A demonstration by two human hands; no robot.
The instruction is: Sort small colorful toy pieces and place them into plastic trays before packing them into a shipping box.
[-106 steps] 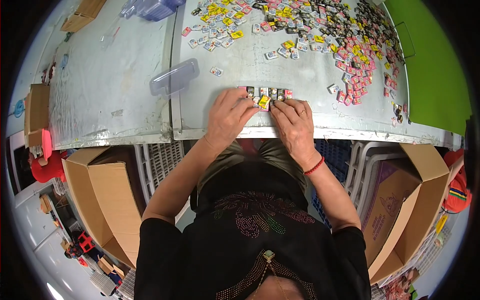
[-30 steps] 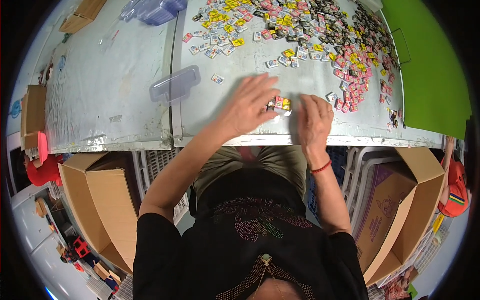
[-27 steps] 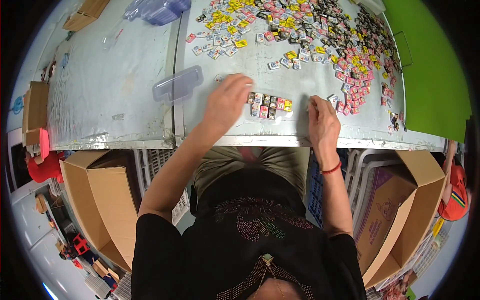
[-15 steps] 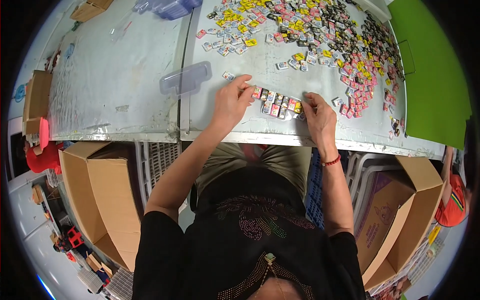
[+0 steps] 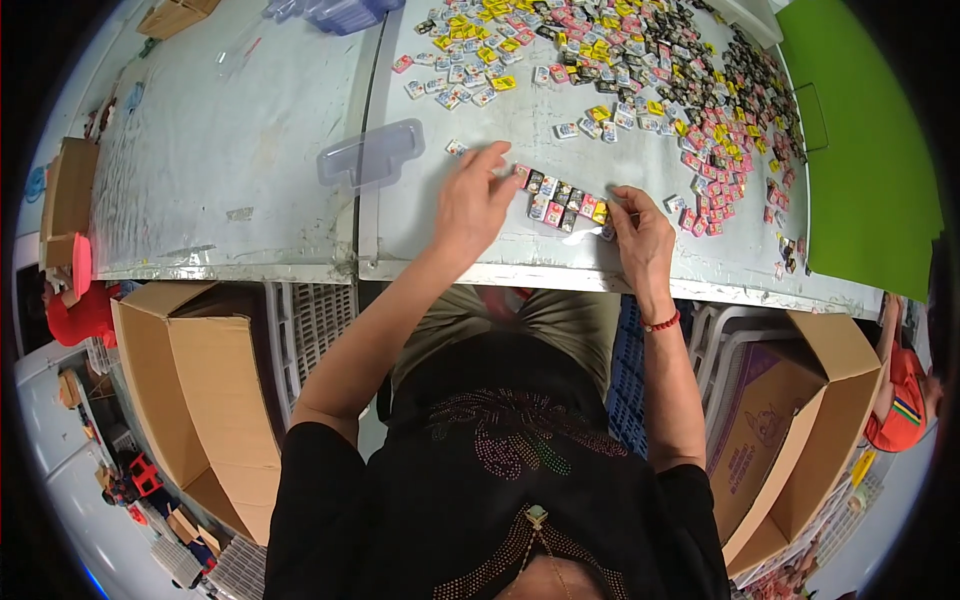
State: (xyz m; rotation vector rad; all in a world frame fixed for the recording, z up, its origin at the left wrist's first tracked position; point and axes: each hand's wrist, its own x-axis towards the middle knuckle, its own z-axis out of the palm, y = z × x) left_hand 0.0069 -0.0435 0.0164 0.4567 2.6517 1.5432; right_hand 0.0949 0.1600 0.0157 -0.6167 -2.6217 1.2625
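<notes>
A clear plastic tray (image 5: 575, 238) lies aslant on the table before me, filled with two rows of small packs (image 5: 556, 200) in pink, black, white and yellow. At its right end, my right hand (image 5: 645, 242) pinches the rim between thumb and fingers. My left hand (image 5: 474, 208) is at the opposite end, its fingers apart beside the last pink pack; whether a fingertip touches it I cannot tell. One white pack (image 5: 456, 148) lies just beyond the left hand. To the left, another clear tray (image 5: 368, 156) straddles the seam between two tabletops.
Many loose small packs (image 5: 640, 75) cover the far and right parts of the table. A green panel (image 5: 860, 150) borders the right side. Stacked clear trays (image 5: 345, 12) stand at the far edge. Open cardboard boxes (image 5: 215, 380) (image 5: 790, 440) flank me below the table edge.
My left hand has loosened from the tray's left end, its fingers spreading. The filled tray has tilted slightly, its left end a little further right. The right hand keeps its hold.
</notes>
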